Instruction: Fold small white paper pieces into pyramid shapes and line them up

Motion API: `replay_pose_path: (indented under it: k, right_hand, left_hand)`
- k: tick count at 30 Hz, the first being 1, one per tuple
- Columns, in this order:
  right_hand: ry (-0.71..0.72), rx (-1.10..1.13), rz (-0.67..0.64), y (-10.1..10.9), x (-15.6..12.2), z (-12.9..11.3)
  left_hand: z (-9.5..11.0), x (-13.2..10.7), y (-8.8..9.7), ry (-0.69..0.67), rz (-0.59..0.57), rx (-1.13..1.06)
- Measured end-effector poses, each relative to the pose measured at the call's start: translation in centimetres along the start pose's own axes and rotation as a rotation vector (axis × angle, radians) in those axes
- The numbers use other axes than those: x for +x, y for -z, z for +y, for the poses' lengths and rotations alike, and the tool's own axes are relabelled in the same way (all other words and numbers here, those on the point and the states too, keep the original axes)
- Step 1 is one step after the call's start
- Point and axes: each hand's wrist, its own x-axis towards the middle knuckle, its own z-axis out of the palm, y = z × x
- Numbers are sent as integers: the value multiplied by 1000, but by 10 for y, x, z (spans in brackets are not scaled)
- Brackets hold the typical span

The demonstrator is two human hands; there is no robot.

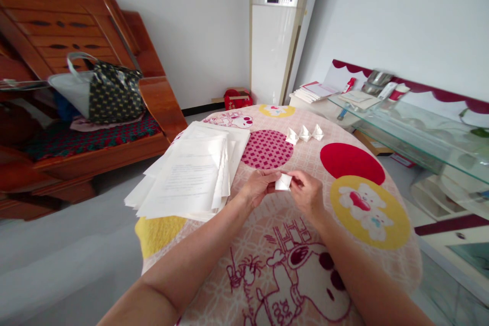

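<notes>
Both my hands meet over the middle of a table covered by a pink cartoon-print cloth point(275, 244). My left hand point(260, 187) and my right hand point(307, 191) each pinch one side of a small folded white paper piece point(283, 182), fingers closed on it. Three finished folded paper shapes point(304, 133) stand in a row farther back on the cloth. A loose stack of white paper sheets point(194, 173) lies to the left of my left hand, hanging partly over the table edge.
A wooden bench point(95, 153) with a dotted bag point(110, 92) stands at the left. A glass shelf point(420, 132) with bowls and papers runs along the right. A tall white air conditioner point(273, 30) stands at the back wall.
</notes>
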Motion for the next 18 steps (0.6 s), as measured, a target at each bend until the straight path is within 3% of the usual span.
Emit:
replay_pose_path:
  k: [5, 8, 18]
  right_hand:
    - [-373, 333, -144, 6, 9, 1]
    - [-512, 463, -199, 9, 13, 0]
    - [-463, 347, -319, 16, 17, -7]
  left_hand:
    - [3, 2, 4, -64, 52, 75]
    - [3, 3, 7, -94, 51, 121]
    - [0, 5, 8, -95, 10, 255]
